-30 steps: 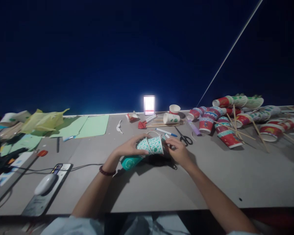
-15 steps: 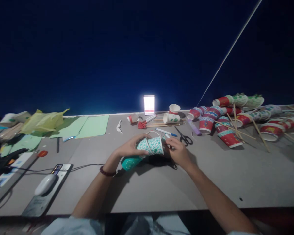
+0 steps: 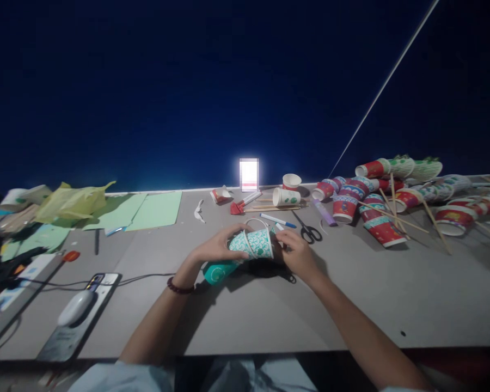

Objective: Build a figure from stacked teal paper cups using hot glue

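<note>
My left hand (image 3: 218,245) is wrapped round a paper cup (image 3: 261,243) with a green scale pattern, which lies on its side with its white rim to the right. Another cup, plain teal green (image 3: 219,272), sticks out below that hand at the lower left, joined in a bent row. By the rim, the fingers of my right hand (image 3: 294,251) are pinched together; whatever lies between them is hidden. Under the cups a dark object (image 3: 265,268) rests on the table, partly covered.
Black scissors (image 3: 311,234) and a blue-capped marker (image 3: 277,220) lie just beyond my right hand. Farther right are several chains of red patterned cups (image 3: 345,204) with wooden sticks (image 3: 394,218). At left are green paper sheets (image 3: 157,209), a phone (image 3: 61,343) and a power strip (image 3: 22,291).
</note>
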Action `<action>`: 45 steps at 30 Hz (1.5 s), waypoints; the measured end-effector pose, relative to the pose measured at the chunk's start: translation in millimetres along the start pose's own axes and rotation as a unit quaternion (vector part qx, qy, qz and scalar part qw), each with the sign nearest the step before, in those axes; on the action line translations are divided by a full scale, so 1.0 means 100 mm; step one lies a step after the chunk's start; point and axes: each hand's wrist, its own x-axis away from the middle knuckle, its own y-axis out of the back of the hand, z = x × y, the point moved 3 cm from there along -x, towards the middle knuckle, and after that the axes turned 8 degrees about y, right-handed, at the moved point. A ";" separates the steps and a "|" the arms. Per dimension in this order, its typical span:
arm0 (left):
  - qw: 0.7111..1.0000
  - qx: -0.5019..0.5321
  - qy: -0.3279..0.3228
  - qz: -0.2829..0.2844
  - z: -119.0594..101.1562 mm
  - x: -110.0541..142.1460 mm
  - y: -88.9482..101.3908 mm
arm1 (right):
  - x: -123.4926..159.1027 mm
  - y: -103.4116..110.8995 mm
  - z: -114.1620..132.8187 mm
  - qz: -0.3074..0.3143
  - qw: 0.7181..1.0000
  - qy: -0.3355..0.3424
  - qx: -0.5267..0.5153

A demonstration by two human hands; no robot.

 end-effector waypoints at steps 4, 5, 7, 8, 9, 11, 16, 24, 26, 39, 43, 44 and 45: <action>1.000 -0.002 0.017 -0.006 0.04 -0.01 0.02 | 0.01 0.02 0.00 -0.020 0.996 -0.067 -0.056; 1.000 -0.001 0.021 -0.008 0.04 -0.01 0.02 | 0.02 0.02 0.00 -0.031 0.992 -0.093 -0.080; 1.000 0.002 0.023 -0.006 0.05 -0.01 0.02 | 0.02 0.02 -0.02 -0.052 0.979 -0.142 -0.138; 1.000 0.004 0.021 -0.001 0.05 -0.01 0.02 | 0.03 0.01 -0.04 -0.062 0.971 -0.161 -0.167; 1.000 0.007 0.019 0.005 0.05 -0.01 0.01 | 0.03 0.00 -0.06 -0.070 0.963 -0.177 -0.193; 1.000 0.012 0.015 0.016 0.05 -0.01 0.00 | 0.03 -0.03 -0.10 -0.078 0.949 -0.201 -0.229; 0.999 0.026 0.012 0.036 0.04 -0.03 -0.05 | 0.06 -0.12 -0.16 -0.060 0.938 -0.226 -0.257; 0.999 0.024 0.010 0.024 0.04 -0.03 -0.08 | 0.07 -0.16 -0.16 -0.058 0.931 -0.231 -0.277; 0.999 0.024 0.005 0.023 0.02 -0.04 -0.09 | 0.08 -0.17 -0.18 -0.060 0.928 -0.235 -0.284; 1.000 -0.005 0.004 0.012 -0.02 -0.04 -0.16 | 0.12 -0.16 -0.14 -0.051 0.951 -0.211 -0.221; 1.000 -0.001 0.001 0.007 -0.01 -0.04 -0.17 | 0.14 -0.15 -0.12 -0.050 0.961 -0.195 -0.191; 1.000 0.000 0.000 0.006 -0.01 -0.04 -0.17 | 0.14 -0.15 -0.12 -0.052 0.962 -0.193 -0.185; 1.000 0.000 0.000 0.005 -0.01 -0.04 -0.17 | 0.14 -0.15 -0.12 -0.054 0.963 -0.192 -0.182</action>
